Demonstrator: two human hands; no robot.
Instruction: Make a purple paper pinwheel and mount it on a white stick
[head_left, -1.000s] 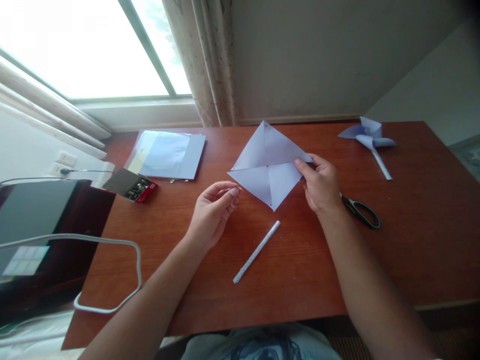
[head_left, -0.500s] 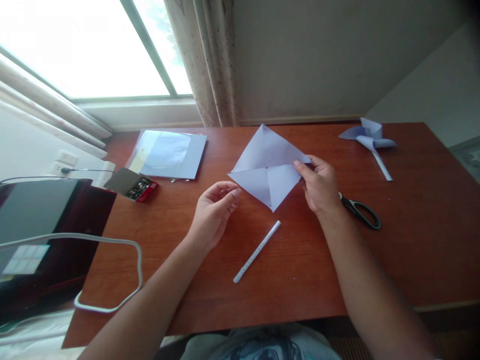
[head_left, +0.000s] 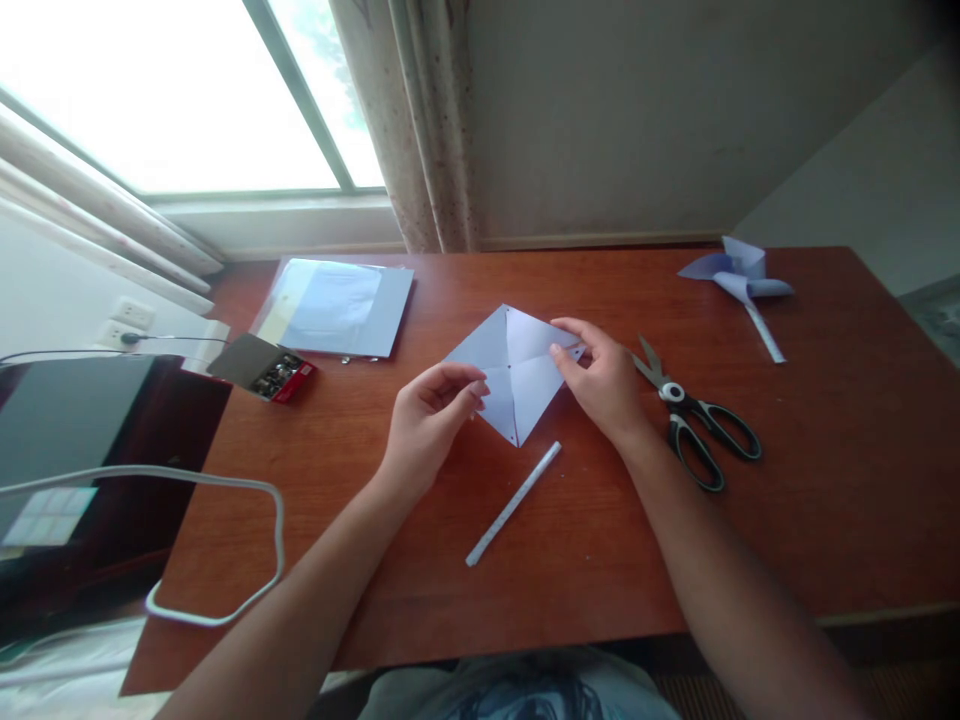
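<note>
A square of pale paper [head_left: 536, 375], slit inward from its corners, shows small dark dots at its centre and near its tips. My right hand [head_left: 600, 380] pinches its right corner between thumb and fingers. At the near-left side of the sheet, my left hand [head_left: 435, 415] has thumb and fingertips pressed together; whatever is between them is too small to make out. The left hand overlaps part of the paper in view. Below both hands, a thin rolled paper stick [head_left: 514, 505] lies slanted on the wooden table [head_left: 390, 600].
Opened scissors [head_left: 675, 395] lie just right of my right hand. A paper pinwheel [head_left: 739, 275] on a stick is at the back right. At left are an open small box [head_left: 281, 380] of metal pieces, a flat folder [head_left: 337, 305] and a white cable [head_left: 279, 530].
The paper has come down and left, and its face is turned differently. My right hand moved left with it, uncovering the scissors. My left hand stays nearly in place.
</note>
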